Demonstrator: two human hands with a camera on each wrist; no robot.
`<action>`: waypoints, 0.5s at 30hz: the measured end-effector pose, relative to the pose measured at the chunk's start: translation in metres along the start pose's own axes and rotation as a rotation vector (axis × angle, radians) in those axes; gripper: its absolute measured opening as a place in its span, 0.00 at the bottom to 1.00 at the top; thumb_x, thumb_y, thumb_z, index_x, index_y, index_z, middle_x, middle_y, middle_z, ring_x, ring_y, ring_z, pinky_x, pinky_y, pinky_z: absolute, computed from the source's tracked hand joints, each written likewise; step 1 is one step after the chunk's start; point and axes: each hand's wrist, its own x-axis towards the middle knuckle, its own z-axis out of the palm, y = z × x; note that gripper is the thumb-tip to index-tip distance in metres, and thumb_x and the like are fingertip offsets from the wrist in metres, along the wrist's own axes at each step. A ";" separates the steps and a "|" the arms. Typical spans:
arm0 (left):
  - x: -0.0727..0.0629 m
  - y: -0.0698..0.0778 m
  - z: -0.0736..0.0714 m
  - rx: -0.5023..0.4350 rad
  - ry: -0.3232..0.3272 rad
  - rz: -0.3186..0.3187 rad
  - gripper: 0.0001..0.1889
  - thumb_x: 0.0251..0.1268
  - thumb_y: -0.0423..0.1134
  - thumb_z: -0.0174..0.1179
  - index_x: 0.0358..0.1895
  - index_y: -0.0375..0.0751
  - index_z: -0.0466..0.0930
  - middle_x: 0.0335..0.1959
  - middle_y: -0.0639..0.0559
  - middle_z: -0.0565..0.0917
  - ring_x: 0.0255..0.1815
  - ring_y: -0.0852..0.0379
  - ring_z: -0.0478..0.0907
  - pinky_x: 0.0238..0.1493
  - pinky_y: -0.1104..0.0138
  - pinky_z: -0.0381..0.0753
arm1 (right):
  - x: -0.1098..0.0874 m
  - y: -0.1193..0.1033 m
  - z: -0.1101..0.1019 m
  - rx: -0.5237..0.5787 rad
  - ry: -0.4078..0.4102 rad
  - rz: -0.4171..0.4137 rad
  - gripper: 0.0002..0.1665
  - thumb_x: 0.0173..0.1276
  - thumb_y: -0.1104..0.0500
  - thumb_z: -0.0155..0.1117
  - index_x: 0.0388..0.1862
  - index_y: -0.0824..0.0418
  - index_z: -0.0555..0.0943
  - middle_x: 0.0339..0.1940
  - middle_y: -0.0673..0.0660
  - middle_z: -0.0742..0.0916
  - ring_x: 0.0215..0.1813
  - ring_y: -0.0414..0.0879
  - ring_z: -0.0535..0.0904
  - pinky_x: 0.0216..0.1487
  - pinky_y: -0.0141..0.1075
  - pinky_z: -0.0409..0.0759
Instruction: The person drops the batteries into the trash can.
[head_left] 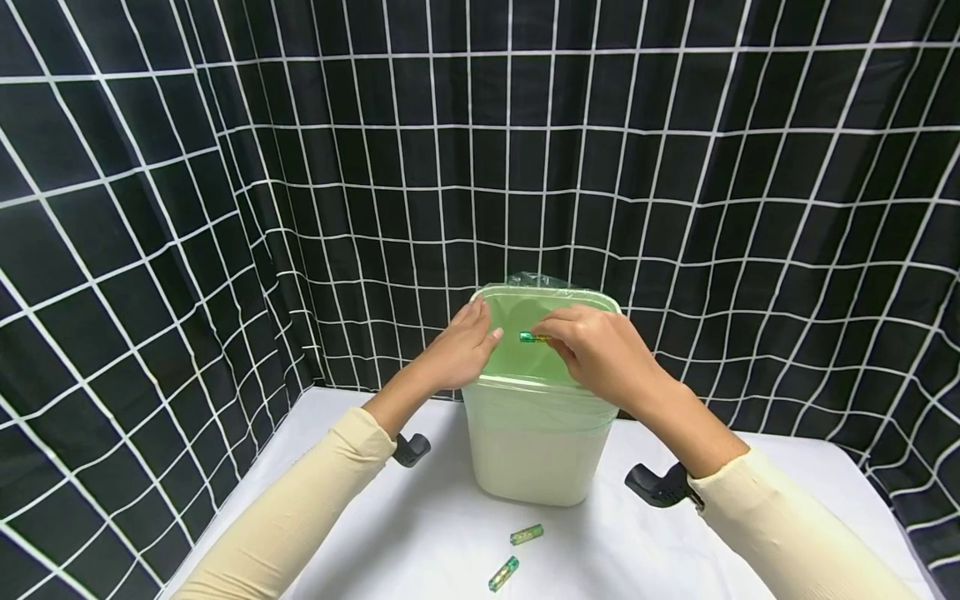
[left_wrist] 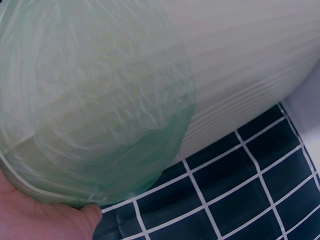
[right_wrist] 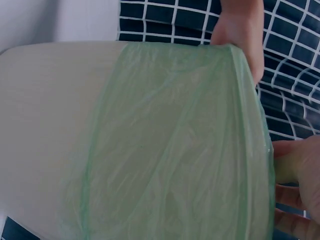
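Note:
A pale bin (head_left: 536, 458), lined with a thin green plastic bag (left_wrist: 150, 155), stands upright on the white table. My left hand (head_left: 462, 346) grips the left side of the bin's rim, its thumb toward the inside. Over the opening, my right hand (head_left: 600, 346) pinches a small green-and-gold battery (head_left: 527, 337) between thumb and fingers; its green end sticks out to the left. Two similar batteries lie in front of the bin, one nearer it (head_left: 527, 534) and another battery (head_left: 503, 573) closer to me. In the right wrist view, the right hand (right_wrist: 305, 182) is beside the bag-covered rim.
White cloth covers the table (head_left: 420, 533). Behind and to the sides hangs a black curtain (head_left: 420, 167) with a white grid. A bunched part of the bag (head_left: 536, 280) stands up at the back rim. Black wrist mounts (head_left: 660, 485) stick out below both wrists.

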 end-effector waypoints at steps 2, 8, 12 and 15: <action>0.000 0.000 0.000 -0.005 0.000 0.002 0.34 0.86 0.49 0.29 0.78 0.22 0.45 0.82 0.32 0.42 0.84 0.41 0.35 0.82 0.56 0.38 | -0.001 0.001 0.001 -0.002 -0.006 0.008 0.15 0.59 0.75 0.72 0.42 0.60 0.90 0.39 0.51 0.91 0.45 0.50 0.88 0.39 0.44 0.87; -0.001 0.001 0.000 -0.006 -0.001 0.001 0.34 0.86 0.49 0.29 0.78 0.22 0.45 0.82 0.32 0.42 0.84 0.41 0.35 0.82 0.56 0.37 | 0.000 0.004 0.005 -0.013 -0.027 0.032 0.14 0.59 0.72 0.74 0.42 0.58 0.91 0.39 0.50 0.91 0.45 0.50 0.88 0.40 0.44 0.87; -0.001 0.001 -0.001 -0.001 0.000 -0.002 0.34 0.86 0.49 0.29 0.78 0.23 0.44 0.82 0.32 0.42 0.84 0.41 0.35 0.82 0.57 0.37 | 0.001 0.006 0.008 -0.019 -0.030 0.039 0.14 0.59 0.72 0.74 0.41 0.58 0.91 0.39 0.50 0.91 0.44 0.49 0.88 0.39 0.44 0.86; -0.001 0.002 -0.001 0.005 -0.002 0.000 0.34 0.86 0.49 0.29 0.78 0.23 0.44 0.82 0.32 0.42 0.84 0.41 0.36 0.82 0.57 0.37 | 0.002 0.006 0.010 -0.022 -0.031 0.045 0.14 0.59 0.72 0.74 0.41 0.57 0.91 0.39 0.50 0.91 0.43 0.48 0.88 0.38 0.43 0.86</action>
